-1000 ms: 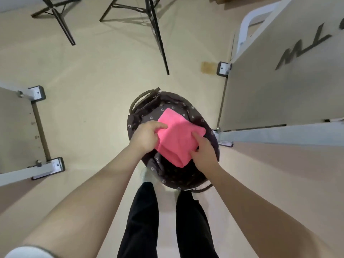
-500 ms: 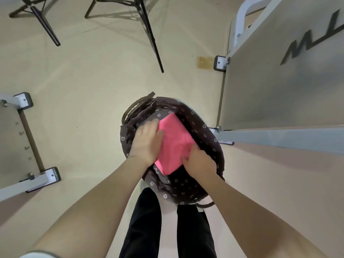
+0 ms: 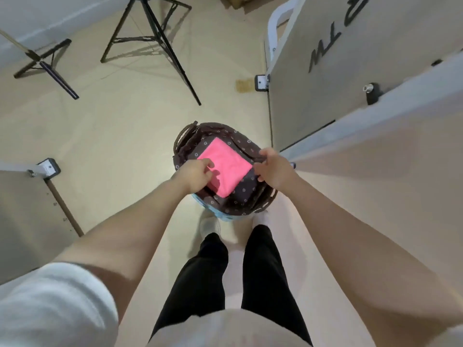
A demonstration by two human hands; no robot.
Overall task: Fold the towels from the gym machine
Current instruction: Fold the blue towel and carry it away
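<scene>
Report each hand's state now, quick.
Left hand: fingers loosely curled at the edge of the pink towel; grip cannot be told.
Right hand: loosely curled above the basket rim, holding nothing.

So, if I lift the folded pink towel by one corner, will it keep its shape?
Probably not. The pink towel looks like soft cloth folded flat in the basket, so it would likely droop and unfold. It seems light and unlikely to slip.
</scene>
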